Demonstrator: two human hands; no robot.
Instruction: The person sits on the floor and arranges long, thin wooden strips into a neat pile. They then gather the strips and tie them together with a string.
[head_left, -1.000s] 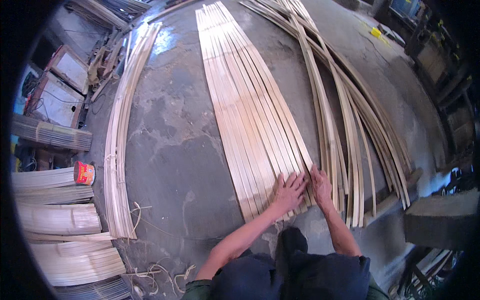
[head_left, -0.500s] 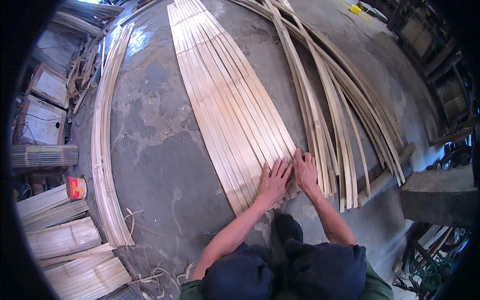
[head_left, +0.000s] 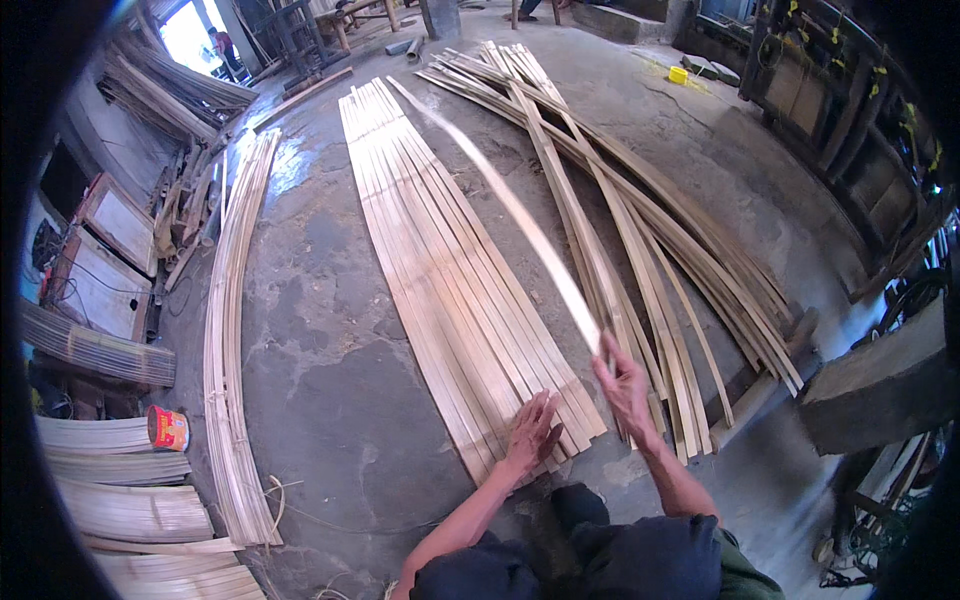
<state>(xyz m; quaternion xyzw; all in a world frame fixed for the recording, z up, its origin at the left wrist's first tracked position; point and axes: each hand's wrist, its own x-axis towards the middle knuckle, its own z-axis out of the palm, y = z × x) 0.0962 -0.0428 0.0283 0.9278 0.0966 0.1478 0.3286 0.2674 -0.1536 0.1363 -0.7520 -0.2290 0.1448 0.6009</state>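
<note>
Strip (head_left: 522,213) (pale, thin, bowed) pinched in right hand (head_left: 623,390); left hand (head_left: 533,432) outspread on slats (head_left: 440,265).

fisheye view from head, down toward floor (head_left: 350,410)

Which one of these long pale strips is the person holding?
The single long, thin, pale wooden strip in the right hand's grip, curving alone between the flat row of pale strips and the crossed tan pile.
</note>
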